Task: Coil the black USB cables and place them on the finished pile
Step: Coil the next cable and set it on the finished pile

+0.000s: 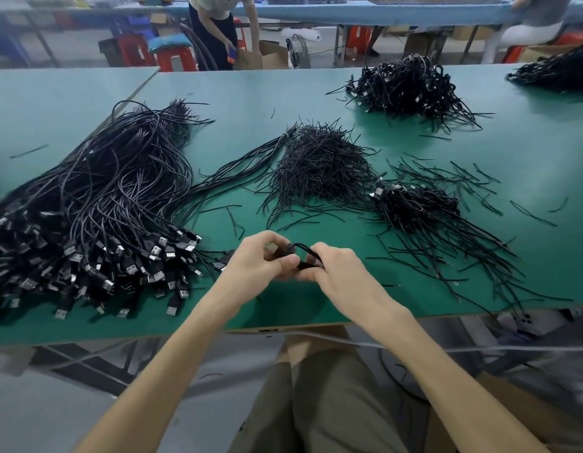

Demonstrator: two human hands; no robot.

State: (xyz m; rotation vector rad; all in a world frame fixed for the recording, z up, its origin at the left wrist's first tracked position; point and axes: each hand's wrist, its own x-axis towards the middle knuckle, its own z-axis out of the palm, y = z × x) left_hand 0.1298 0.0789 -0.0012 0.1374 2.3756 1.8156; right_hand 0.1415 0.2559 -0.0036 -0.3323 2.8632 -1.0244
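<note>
Gripping 1 black USB cable (303, 248), partly looped into a small coil, in both hands just above the near edge of the green table (250, 103). Curled round the coil's left side with the left hand (264, 258), thumb pressed across the strands; pinched on the right side by the right hand (335, 268), fingers folded over the cable. Held between the heaps on either side, whether clear of the table surface or brushing it cannot be told. Heaped to the left: a large pile of uncoiled cables (113, 184), its USB plugs (130, 266) fanned toward the near edge and loose tails trailing off toward the far side. Lying at centre, beyond the hands: a mound of short black twist ties (319, 165), with a thin bundle of longer strands running off its left flank. Sitting to the right, near the hands: a pile of coiled cables (417, 204), stray ties scattered around it. Farther back on the right: a second bundled pile (404, 83), and at the far right edge a third dark pile (558, 71). Bending over a cardboard box (270, 55) behind the table: another person (215, 31), beside a red stool (175, 58).
</note>
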